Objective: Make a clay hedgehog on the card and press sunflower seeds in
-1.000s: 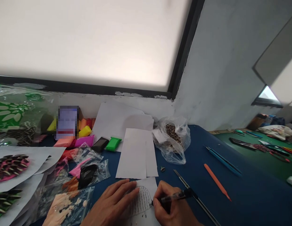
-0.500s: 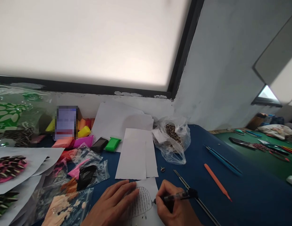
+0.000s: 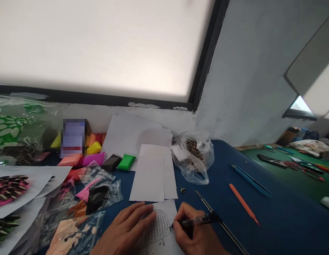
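Note:
At the bottom of the view lies a white sheet of paper (image 3: 172, 209) bearing a rounded outline drawing (image 3: 161, 226) filled with rows of small marks. My left hand (image 3: 127, 226) rests flat on the sheet's left side, fingers stretched out and partly covering the drawing. My right hand (image 3: 191, 230) is closed around a dark pen (image 3: 197, 220). The pen's tip meets the paper at the right edge of the outline. A craft knife (image 3: 220, 221) lies just to the right, partly behind the pen and right hand.
Beyond the sheet are blank papers (image 3: 147, 173) and a plastic bag of sunflower seeds (image 3: 194, 152). Coloured clay packets (image 3: 127, 162) and seed-covered pieces (image 3: 10, 189) lie left. To the right are an orange tool (image 3: 244, 203) and blue tweezers (image 3: 250, 180).
The pen tip and right hand have shifted very slightly left along the outline's right edge. My left hand stays flat on the paper.

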The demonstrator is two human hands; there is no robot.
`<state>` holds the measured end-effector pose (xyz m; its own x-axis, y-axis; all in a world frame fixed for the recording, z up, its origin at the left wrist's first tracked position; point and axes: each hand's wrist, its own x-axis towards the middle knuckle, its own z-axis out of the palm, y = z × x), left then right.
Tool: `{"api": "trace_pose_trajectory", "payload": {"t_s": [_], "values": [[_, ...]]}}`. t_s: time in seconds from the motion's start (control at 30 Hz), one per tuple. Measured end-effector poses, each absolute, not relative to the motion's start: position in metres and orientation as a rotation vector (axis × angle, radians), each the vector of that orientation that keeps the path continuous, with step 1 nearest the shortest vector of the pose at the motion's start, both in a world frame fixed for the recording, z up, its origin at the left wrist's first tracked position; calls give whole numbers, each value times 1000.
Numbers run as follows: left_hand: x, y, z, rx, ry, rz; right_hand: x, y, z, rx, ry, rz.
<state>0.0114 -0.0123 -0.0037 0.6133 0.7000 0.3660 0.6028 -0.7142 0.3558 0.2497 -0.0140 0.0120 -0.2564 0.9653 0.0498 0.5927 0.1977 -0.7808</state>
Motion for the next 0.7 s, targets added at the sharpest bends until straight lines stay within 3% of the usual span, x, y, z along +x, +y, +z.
{"api": "trace_pose_trajectory", "payload": {"t_s": [0.7], "values": [[11, -11, -3, 2634, 1056, 719, 250, -16, 9, -1454, -1957, 828]]}}
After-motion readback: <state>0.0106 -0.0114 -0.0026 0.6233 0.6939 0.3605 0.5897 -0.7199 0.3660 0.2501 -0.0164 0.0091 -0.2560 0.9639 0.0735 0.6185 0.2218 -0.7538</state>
